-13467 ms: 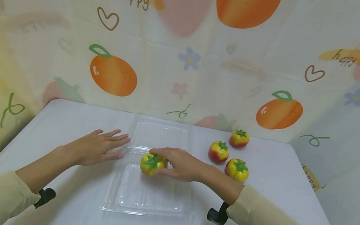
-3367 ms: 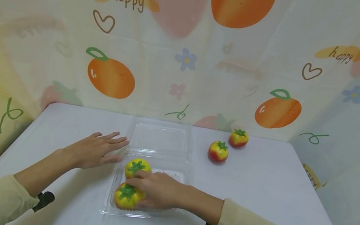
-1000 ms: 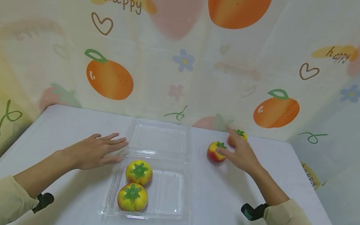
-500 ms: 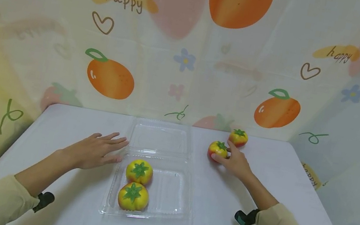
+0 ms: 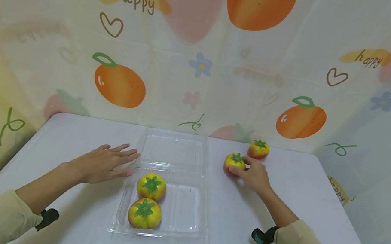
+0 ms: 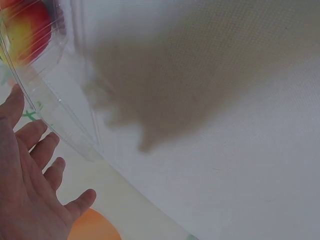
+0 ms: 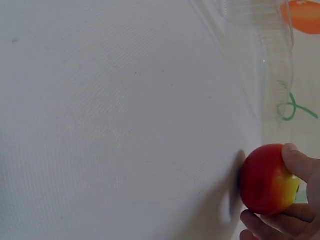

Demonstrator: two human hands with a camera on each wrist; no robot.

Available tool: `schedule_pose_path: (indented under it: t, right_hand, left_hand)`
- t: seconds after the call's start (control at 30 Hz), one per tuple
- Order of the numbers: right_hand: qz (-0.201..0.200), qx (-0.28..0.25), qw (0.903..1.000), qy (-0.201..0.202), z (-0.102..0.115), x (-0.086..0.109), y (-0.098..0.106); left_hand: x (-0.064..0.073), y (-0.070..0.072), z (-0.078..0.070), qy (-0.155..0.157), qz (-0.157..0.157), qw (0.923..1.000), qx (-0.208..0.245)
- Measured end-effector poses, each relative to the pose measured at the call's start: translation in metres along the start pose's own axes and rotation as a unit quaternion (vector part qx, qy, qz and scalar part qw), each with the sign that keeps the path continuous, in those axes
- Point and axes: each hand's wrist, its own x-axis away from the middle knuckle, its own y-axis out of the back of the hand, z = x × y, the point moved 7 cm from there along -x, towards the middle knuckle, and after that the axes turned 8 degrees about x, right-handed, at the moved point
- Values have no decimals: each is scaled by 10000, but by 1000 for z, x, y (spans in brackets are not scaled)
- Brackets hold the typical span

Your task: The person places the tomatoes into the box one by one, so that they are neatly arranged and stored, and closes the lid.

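Clear plastic: one hinged container (image 5: 184, 209), laid open on the worktop (image 5: 82, 228), its lid (image 5: 174, 151) folded back on the far side. Contents: near fruit (image 5: 144, 215) and rear fruit (image 5: 151, 187), yellow with green leaf-stars, in line along the left of the base, apparently touching.

Outside: held fruit (image 5: 230, 162), right of the lid, between thumb and fingers of the right hand (image 5: 255, 177); whether it is clear of the worktop I cannot tell. Loose fruit (image 5: 259, 150), just behind that hand, near the back edge.

Left hand (image 5: 105, 163): fingers spread wide, holding nothing, beside the container's left rim; contact uncertain.

Risks, in my judgement: the held fruit, smooth and round, could slip if the pinch slackens; the loose fruit could roll if the knuckles catch it; the light container could skid if its wall were knocked.

Differences by view: the head view gives the yellow tops and the full layout. The right wrist view alone gives the held fruit's deep red flank, with fingers set low against it; the left wrist view, a red side on a fruit within the container.
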Motion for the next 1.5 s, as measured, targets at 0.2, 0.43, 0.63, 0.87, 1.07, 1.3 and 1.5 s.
schedule_pose_path:
  t: [0.2, 0.43, 0.63, 0.87, 1.07, 1.3, 1.5]
  right_hand:
    - [50, 166, 9998, 71, 3, -2, 0]
    - [47, 193, 9997, 167, 7, 0, 2]
    - [36, 118, 9993, 363, 9, 0, 2]
    - [79, 36, 9990, 441, 9, 1, 0]
    - [241, -5, 9980, 588, 10, 3, 2]
    - [639, 148, 9935, 933, 18, 8, 9]
    - [862, 318, 9880, 1238, 31, 13, 19]
  left_hand:
    - [0, 1, 0, 6, -15, 10000, -45]
    - [0, 1, 0, 21, -21, 10000, -7]
    - [-1, 0, 1, 17, -32, 10000, 21]
    - [0, 1, -1, 15, -11, 10000, 13]
    - [0, 2, -1, -22, 28, 10000, 40]
    - [0, 1, -1, -10, 67, 10000, 17]
    - [0, 2, -2, -44, 20, 10000, -42]
